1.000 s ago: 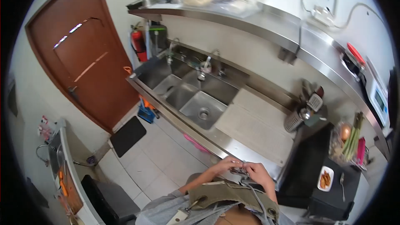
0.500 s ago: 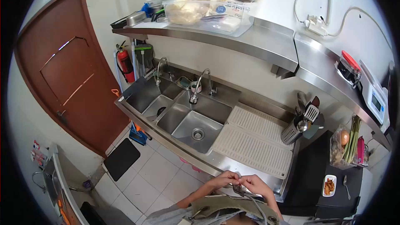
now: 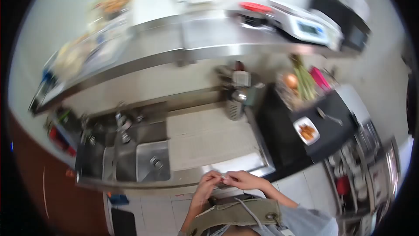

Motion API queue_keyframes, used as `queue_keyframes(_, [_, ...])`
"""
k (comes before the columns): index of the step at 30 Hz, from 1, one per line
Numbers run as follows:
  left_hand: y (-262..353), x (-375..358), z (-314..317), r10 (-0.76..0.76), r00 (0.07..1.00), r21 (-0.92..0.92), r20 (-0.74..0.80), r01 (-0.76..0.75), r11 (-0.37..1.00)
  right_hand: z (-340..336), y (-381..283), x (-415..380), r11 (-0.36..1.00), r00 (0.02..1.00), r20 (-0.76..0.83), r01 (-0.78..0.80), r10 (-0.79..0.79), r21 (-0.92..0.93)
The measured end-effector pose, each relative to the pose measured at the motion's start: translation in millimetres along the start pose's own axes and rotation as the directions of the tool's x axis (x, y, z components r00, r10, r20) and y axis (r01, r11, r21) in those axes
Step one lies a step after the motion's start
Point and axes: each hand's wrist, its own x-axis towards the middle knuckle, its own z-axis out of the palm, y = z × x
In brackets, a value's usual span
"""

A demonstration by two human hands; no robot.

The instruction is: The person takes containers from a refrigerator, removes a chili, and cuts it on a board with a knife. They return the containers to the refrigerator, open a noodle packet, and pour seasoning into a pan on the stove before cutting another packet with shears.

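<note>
At the front edge of the steel sink counter (image 3: 192, 175), my left hand (image 3: 211, 181) and my right hand (image 3: 240, 180) meet just above the apron (image 3: 238, 213). Fingers of both hands are closed and pinched together at the fingertips. Something small and pale shows between them, too small and blurred to name. Beyond the hands lies the beige drying mat (image 3: 209, 135), with the sink basin (image 3: 152, 161) to its left.
A black counter (image 3: 279, 148) on the right holds a white dish of food (image 3: 307, 131), a spoon (image 3: 328, 117) and a bag of vegetables (image 3: 297, 85). A utensil holder (image 3: 235, 109) stands behind the mat. Overhead runs a steel shelf (image 3: 161, 39) with a scale (image 3: 305, 28).
The view has swung to the right, bringing a rack and more of the black counter into sight. My hands remain together at the counter's front edge.
</note>
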Motion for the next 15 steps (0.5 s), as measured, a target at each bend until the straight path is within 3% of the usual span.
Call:
queue_keyframes(2, [-6.5,9.6,6.4,-0.115,0.992,0.014,0.06,0.115,0.993,0.6,5.4,-16.9,0.998,0.983,-0.172,0.07,-0.069,-0.002])
queue_keyframes(4, [-14.4,22.0,16.4,-0.178,0.981,0.024,0.079,0.177,0.984,-3.5,14.1,-32.8,0.985,0.952,-0.284,0.071,-0.113,-0.156])
queue_keyframes(6, [-24.4,28.6,27.9,-0.206,0.972,0.169,0.111,0.186,0.968,-7.5,19.1,-53.9,0.977,0.904,-0.406,0.049,-0.131,-0.206])
queue_keyframes(8, [-41.5,34.0,39.6,-0.243,0.96,0.181,0.139,0.217,0.959,-10.3,30.4,-75.5,0.967,0.903,-0.428,-0.064,-0.049,-0.246])
queue_keyframes(10, [-57.0,39.3,47.6,-0.296,0.941,0.252,0.163,0.25,0.935,-12.4,32.4,-93.4,0.988,0.9,-0.435,-0.083,0.017,-0.134])
queue_keyframes(12, [-64.5,41.1,58.1,-0.317,0.934,0.258,0.163,0.27,0.928,-13.5,31.2,-110.2,0.983,0.887,-0.462,-0.076,-0.011,-0.169])
queue_keyframes(15, [-73.0,38.3,84.4,-0.296,0.923,-0.067,0.246,0.321,0.945,-15.1,27.3,-124.6,1.0,0.862,-0.507,-0.003,0.015,0.025])
